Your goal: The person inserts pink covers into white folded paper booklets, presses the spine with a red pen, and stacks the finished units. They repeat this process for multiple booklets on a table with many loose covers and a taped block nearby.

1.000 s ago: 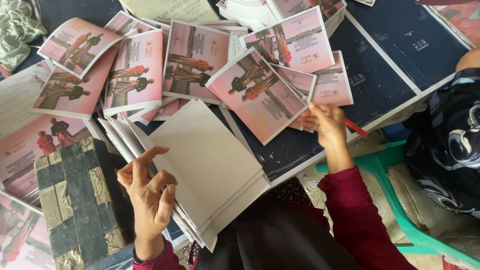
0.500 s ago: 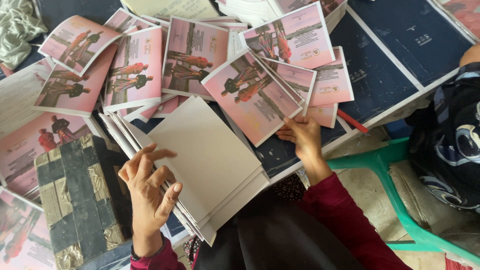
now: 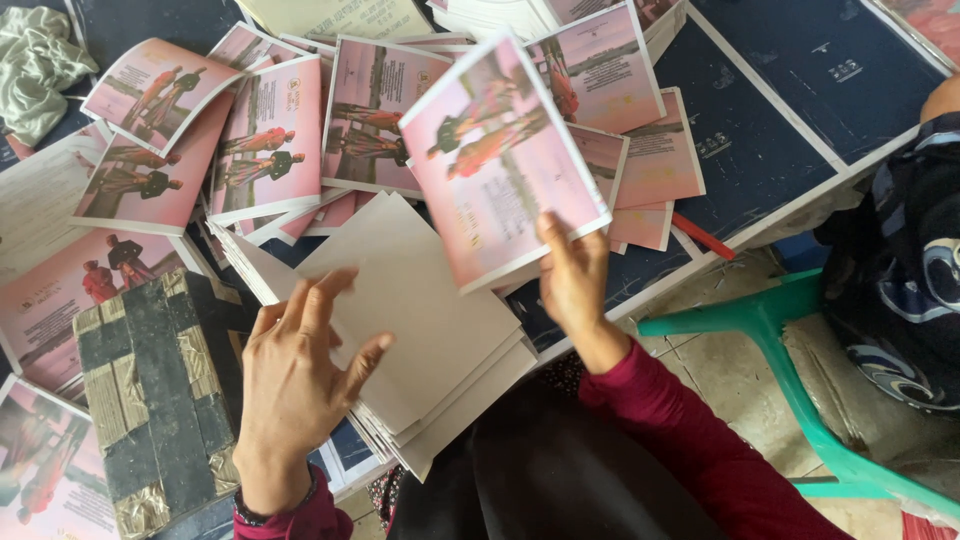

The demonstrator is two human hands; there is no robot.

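My right hand (image 3: 572, 282) grips the lower edge of a pink printed cover sheet (image 3: 500, 160) and holds it lifted and tilted above the table. My left hand (image 3: 300, 385) rests with fingers spread on the near left corner of a stack of plain grey-white booklets (image 3: 420, 320) lying face down in front of me. Many more pink printed covers (image 3: 270, 140) lie fanned out across the table behind the stack.
A dark block wrapped in brown tape (image 3: 155, 390) stands at the left. Dark blue boards (image 3: 800, 90) cover the table's right side. A green plastic chair (image 3: 790, 350) and another person's patterned sleeve (image 3: 900, 260) are at the right. A grey cloth (image 3: 35, 65) lies top left.
My right hand has picked one pink cover out of the spread and lifted it toward me. My left hand has moved onto the grey stack.
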